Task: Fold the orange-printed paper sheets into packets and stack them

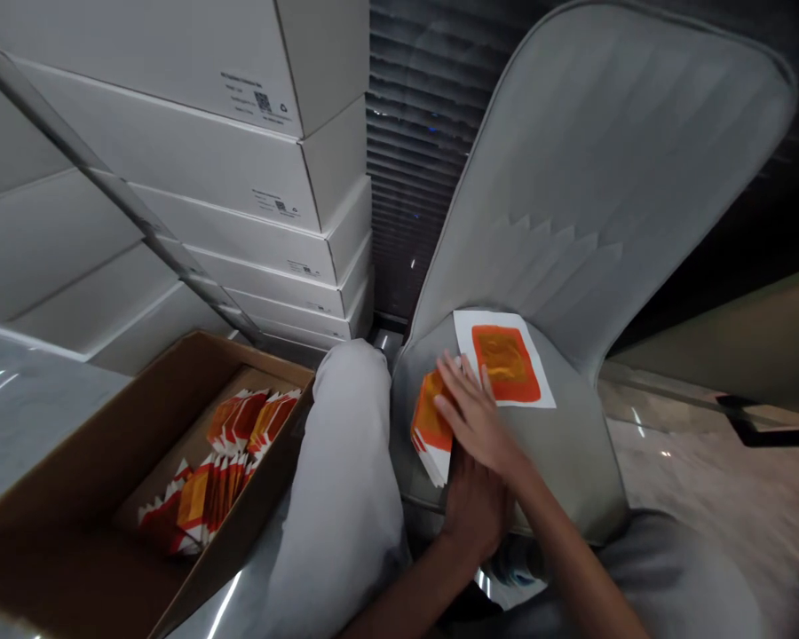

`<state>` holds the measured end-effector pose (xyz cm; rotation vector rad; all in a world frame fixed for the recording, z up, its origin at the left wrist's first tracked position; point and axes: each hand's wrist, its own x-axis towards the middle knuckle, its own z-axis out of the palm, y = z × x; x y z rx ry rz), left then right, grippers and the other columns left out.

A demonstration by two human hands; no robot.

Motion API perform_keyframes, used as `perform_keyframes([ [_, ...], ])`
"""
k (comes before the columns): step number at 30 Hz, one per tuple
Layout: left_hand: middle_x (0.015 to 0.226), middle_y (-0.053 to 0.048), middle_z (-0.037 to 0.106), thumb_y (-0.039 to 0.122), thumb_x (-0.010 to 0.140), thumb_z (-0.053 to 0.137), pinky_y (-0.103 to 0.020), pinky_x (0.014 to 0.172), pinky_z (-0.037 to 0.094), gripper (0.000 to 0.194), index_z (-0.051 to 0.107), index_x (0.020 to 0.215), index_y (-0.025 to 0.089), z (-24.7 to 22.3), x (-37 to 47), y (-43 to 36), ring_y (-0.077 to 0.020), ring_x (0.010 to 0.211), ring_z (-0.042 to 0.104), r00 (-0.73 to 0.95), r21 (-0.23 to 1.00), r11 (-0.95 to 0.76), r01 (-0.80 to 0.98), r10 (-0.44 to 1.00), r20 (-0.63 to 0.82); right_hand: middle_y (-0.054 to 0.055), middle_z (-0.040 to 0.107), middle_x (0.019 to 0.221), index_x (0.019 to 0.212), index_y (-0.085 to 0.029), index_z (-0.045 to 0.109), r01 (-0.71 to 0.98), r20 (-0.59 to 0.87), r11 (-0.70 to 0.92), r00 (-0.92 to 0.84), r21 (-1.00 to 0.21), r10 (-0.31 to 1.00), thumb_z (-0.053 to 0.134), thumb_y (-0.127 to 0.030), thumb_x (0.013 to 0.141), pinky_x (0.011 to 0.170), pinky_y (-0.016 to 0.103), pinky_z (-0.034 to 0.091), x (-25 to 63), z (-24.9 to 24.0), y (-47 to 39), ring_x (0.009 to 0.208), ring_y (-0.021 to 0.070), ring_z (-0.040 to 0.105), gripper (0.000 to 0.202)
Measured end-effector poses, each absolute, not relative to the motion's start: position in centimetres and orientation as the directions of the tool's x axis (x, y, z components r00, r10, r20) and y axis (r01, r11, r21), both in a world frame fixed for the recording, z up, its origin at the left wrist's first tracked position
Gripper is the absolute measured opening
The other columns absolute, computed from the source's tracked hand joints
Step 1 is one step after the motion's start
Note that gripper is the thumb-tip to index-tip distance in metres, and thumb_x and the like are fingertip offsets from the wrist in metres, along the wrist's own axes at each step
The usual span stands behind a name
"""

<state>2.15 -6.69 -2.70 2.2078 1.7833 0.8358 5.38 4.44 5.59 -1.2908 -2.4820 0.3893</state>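
A folded stack of white paper (431, 426) printed in orange and red stands on the chair seat, slightly tilted. My right hand (478, 419) lies across its upper right side, fingers stretched out and apart. Below and partly under it is my left hand (471, 504), close against the stack's right edge. The left fingers are hidden by my right hand, so their grip does not show. Just beyond my right fingertips, a white sheet (506, 359) with an orange-red square and a golden centre lies flat on the seat.
The grey padded chair (559, 461) has a tall backrest behind the sheet. On the left, an open cardboard box (73, 475) holds several folded orange and red paper pieces (219, 470). White boxes (240, 160) are stacked behind it. My knee (350, 444) is between box and chair.
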Motion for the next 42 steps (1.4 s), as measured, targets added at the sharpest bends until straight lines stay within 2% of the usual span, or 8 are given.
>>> perform_keyframes([
  [9,0.164,-0.023,0.024,0.038,0.098,0.051,-0.057,0.119,0.034,0.056,0.047,0.143,0.004,-0.8,1.7,-6.4,-0.0377,0.152,0.024,0.092,0.467,-0.236,0.852,0.946,0.311,0.013,0.045,0.156,0.158,-0.014,0.031,0.805,0.167,0.593,-0.585,0.001,0.794,0.039,-0.011,0.097,0.119,0.047,0.036,17.8,0.7,7.8,0.144,0.0261,0.043,0.062],
  [19,0.164,-0.021,0.026,0.033,0.099,0.05,-0.057,0.12,0.034,0.055,0.043,0.146,0.005,-1.0,1.4,-6.3,-0.0356,0.153,0.023,0.132,0.425,-0.276,0.862,0.932,0.336,0.024,0.055,0.144,0.152,-0.004,0.038,0.826,0.193,0.563,-0.558,0.031,0.807,0.047,-0.064,0.097,0.119,0.05,0.031,17.4,1.2,6.5,0.136,0.0334,0.051,0.081],
  [28,0.157,-0.021,0.038,0.029,0.098,0.049,-0.064,0.12,0.028,0.058,0.036,0.15,0.007,-0.1,3.1,-4.4,-0.0366,0.15,0.029,0.124,0.536,-0.303,0.788,0.931,0.343,0.012,0.064,0.138,0.146,-0.019,0.052,0.805,0.16,0.593,-0.587,0.009,0.794,0.046,-0.022,0.099,0.124,0.05,0.02,17.6,2.0,6.8,0.131,0.0253,0.056,0.048],
  [31,0.149,-0.02,0.048,0.02,0.097,0.047,-0.064,0.12,0.028,0.05,0.041,0.145,0.01,-0.2,3.3,-3.5,-0.0343,0.146,0.035,0.091,0.587,-0.305,0.75,0.927,0.365,0.01,0.058,0.145,0.141,-0.022,0.058,0.832,0.162,0.547,-0.529,-0.092,0.833,0.046,-0.015,0.096,0.124,0.057,0.016,17.9,2.2,6.8,0.139,0.0275,0.048,0.047],
  [34,0.15,-0.017,0.047,0.013,0.096,0.044,-0.062,0.121,0.027,0.049,0.041,0.145,0.014,-0.3,2.8,-3.4,-0.0302,0.146,0.036,0.105,0.627,-0.367,0.688,0.904,0.414,0.012,0.058,0.145,0.129,-0.02,0.068,0.792,0.173,0.379,-0.338,-0.478,0.925,0.051,-0.019,0.094,0.121,0.056,0.027,18.5,2.5,6.8,0.138,0.0303,0.05,0.039],
  [37,0.158,-0.017,0.037,0.011,0.096,0.041,-0.06,0.122,0.029,0.06,0.028,0.154,0.016,0.0,2.2,-3.8,-0.0285,0.15,0.031,0.097,0.67,-0.417,0.614,0.882,0.461,0.011,0.074,0.12,0.121,-0.02,0.071,0.537,0.113,0.172,-0.141,-0.826,0.984,0.052,-0.043,0.098,0.101,0.05,0.053,20.1,3.8,6.8,0.114,0.0303,0.068,0.038],
  [40,0.166,-0.019,0.02,0.013,0.096,0.044,-0.057,0.121,0.033,0.072,0.012,0.16,0.015,0.4,2.1,-4.2,-0.031,0.154,0.02,0.02,0.704,-0.39,0.594,0.882,0.471,0.008,0.078,0.1,0.123,-0.019,0.067,0.375,0.082,0.058,0.046,-0.925,0.996,0.043,-0.059,0.099,0.073,0.038,0.063,22.8,5.4,6.5,0.086,0.0248,0.075,0.052],
  [42,0.168,-0.019,0.01,0.015,0.096,0.048,-0.058,0.12,0.033,0.079,0.004,0.161,0.015,0.5,2.1,-4.3,-0.0329,0.155,0.014,0.006,0.709,-0.369,0.601,0.889,0.457,0.006,0.078,0.088,0.111,-0.019,0.07,0.067,-0.056,-0.083,0.331,-0.994,0.942,0.068,-0.059,0.085,0.062,0.032,0.061,25.0,6.0,5.9,0.073,0.022,0.073,0.048],
])
